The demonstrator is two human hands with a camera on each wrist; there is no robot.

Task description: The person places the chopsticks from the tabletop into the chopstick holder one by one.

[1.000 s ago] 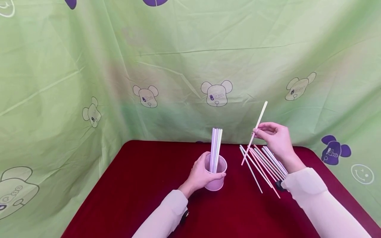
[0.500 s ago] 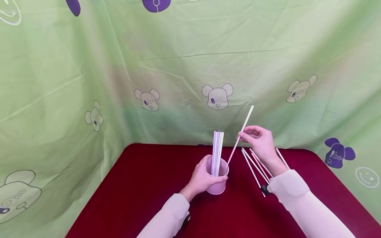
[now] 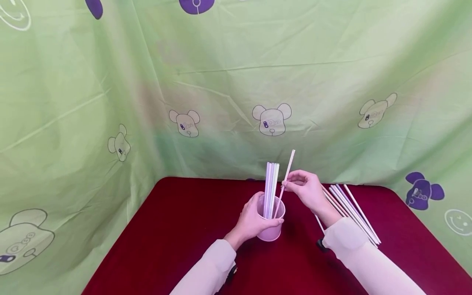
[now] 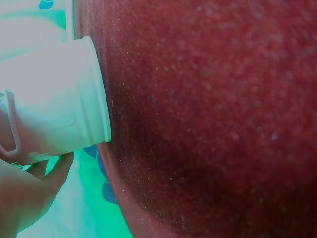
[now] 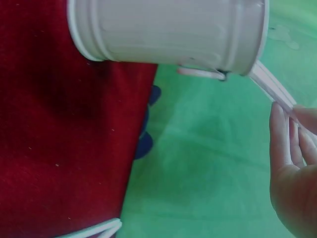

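Observation:
My left hand [image 3: 251, 219] grips a small pale pink bucket [image 3: 270, 234] around its side, thumb near the front rim. Several pastel straws [image 3: 271, 184] stand upright in a bunch inside it. Between thumb and fingertips my right hand [image 3: 309, 192] pinches one pale pink straw [image 3: 289, 164], tilted, its lower end inside the bucket's mouth at the right. The right wrist view shows this held straw [image 5: 271, 84] slanting out past the bucket's rim. A small side handle [image 4: 14, 124] shows on the bucket in the left wrist view.
More loose straws [image 3: 355, 213] lie on the dark red tablecloth [image 3: 177, 229] right of the bucket, partly hidden by the right forearm. A green curtain [image 3: 221, 82] printed with bear heads hangs behind the table and along its sides.
My right hand has carried the pinched straw leftward and down from above the loose straws, and its lower end has gone into the bucket. My left hand keeps its grip on the bucket.

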